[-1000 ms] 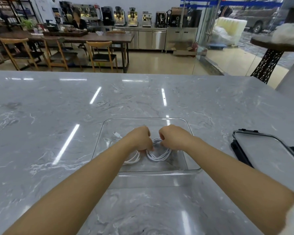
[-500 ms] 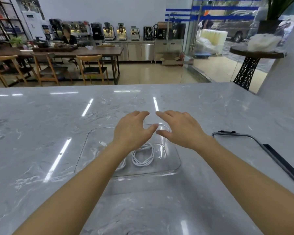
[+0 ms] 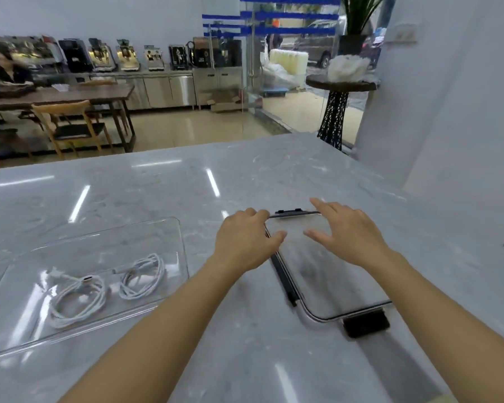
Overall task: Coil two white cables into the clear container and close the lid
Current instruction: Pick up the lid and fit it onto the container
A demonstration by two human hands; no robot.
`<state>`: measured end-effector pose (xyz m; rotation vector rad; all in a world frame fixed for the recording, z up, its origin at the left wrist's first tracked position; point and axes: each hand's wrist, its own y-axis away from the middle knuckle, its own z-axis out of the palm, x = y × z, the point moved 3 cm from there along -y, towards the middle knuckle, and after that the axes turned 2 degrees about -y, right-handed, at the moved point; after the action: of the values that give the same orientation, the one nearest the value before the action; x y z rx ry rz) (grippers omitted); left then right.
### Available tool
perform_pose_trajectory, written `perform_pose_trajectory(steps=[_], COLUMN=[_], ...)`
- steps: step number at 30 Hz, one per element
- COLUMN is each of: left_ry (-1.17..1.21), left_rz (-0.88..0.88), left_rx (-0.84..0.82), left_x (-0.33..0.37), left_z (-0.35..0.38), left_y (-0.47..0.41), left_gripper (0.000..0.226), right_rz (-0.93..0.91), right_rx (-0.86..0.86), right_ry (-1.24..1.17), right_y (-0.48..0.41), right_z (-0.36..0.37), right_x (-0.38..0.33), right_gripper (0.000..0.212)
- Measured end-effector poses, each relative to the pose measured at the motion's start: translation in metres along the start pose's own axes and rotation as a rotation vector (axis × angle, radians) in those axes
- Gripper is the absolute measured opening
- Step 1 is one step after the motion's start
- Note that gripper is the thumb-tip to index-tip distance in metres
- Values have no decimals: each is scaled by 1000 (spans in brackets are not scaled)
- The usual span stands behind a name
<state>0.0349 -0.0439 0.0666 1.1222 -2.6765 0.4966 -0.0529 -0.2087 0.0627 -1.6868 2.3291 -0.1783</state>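
While both coils lie in the clear container (image 3: 169, 228) at about eight o'clock from my hands, the lid (image 3: 326, 274) is still off, flat on the grey marble counter (image 3: 128, 193) to the container's right. In the head view, the larger white cable (image 3: 76, 298) sits at the container's left, with the smaller white cable (image 3: 141, 276) just beside it at its three o'clock; whether the two touch I cannot tell. My left hand (image 3: 245, 239) is over the lid's far-left corner, fingers curled loosely and thumb out toward three o'clock, partly open, grasping nothing that I can make out. My right hand (image 3: 344, 231) is spread open above the lid's far end, fingers toward eleven o'clock, empty. The lid's black clip (image 3: 365, 324) shows at its near edge, at about five o'clock from my right hand.
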Motion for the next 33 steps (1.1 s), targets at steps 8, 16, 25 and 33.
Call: perform_pose_trajectory(steps=[8,16,25,33], left_ry=[112,461,735,1078], left_rz=[-154,-443,-587,-406], left_rx=[-139,6,201,471], left_x=[18,26,17,15], left_z=[63,72,62,13], left_y=[4,3,3,-9], left_gripper=[67,43,33,38], right_rz=[212,311,380,360], right_rx=[-143,-110,-20,225], right_ry=[-75,-204,-581,-1157], right_y=[35,40,40,18], right_z=[31,43,38,-2], right_x=[79,89,80,73], right_gripper=[59,33,20,20])
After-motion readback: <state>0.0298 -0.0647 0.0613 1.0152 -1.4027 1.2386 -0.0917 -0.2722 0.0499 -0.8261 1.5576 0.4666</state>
